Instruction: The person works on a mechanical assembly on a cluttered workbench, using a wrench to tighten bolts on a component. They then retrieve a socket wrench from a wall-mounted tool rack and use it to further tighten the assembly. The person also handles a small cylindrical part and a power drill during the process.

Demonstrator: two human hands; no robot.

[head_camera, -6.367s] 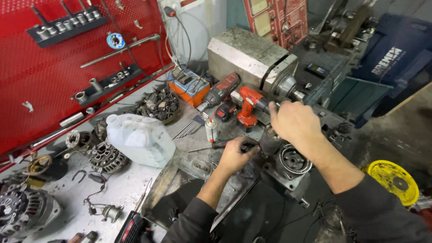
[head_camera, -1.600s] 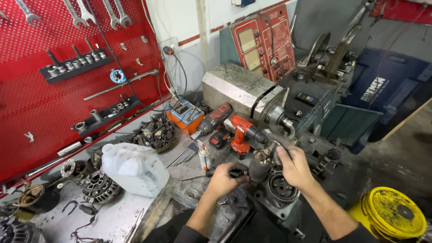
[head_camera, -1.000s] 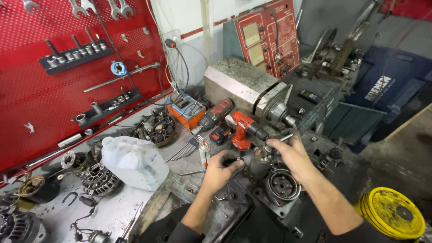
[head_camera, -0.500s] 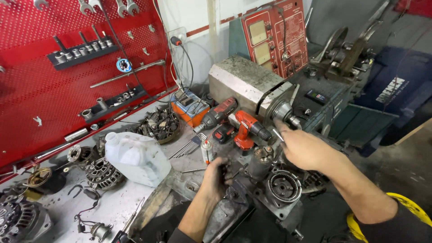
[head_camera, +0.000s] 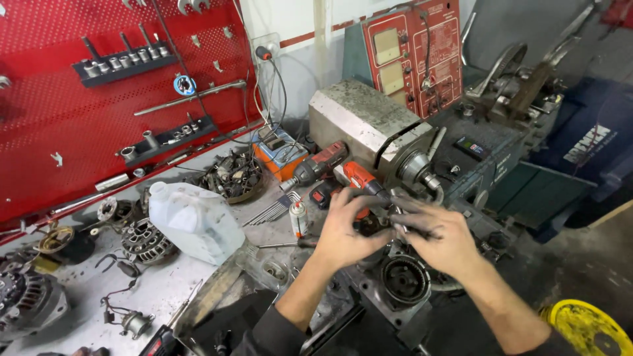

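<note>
The left hand (head_camera: 343, 227) has risen from the bench to meet the right hand (head_camera: 438, 237) at centre frame, both pinching a small dark part (head_camera: 395, 214) above the round housing (head_camera: 405, 280).

Two bare hands are in view, the left hand (head_camera: 343, 227) and the right hand (head_camera: 440, 234). Two cordless power tools lie on the worktop (head_camera: 165, 290): a dark red drill (head_camera: 316, 165) and a brighter red driver (head_camera: 361, 179). One white plastic jug (head_camera: 194, 221). One small spray can (head_camera: 299, 218). One orange box with wires (head_camera: 280, 150). One yellow round lid (head_camera: 587, 327). Two socket rails on the red pegboard (head_camera: 66, 125): an upper rail (head_camera: 122, 64) and a lower rail (head_camera: 168, 135). One round dark housing (head_camera: 403, 280).
</note>
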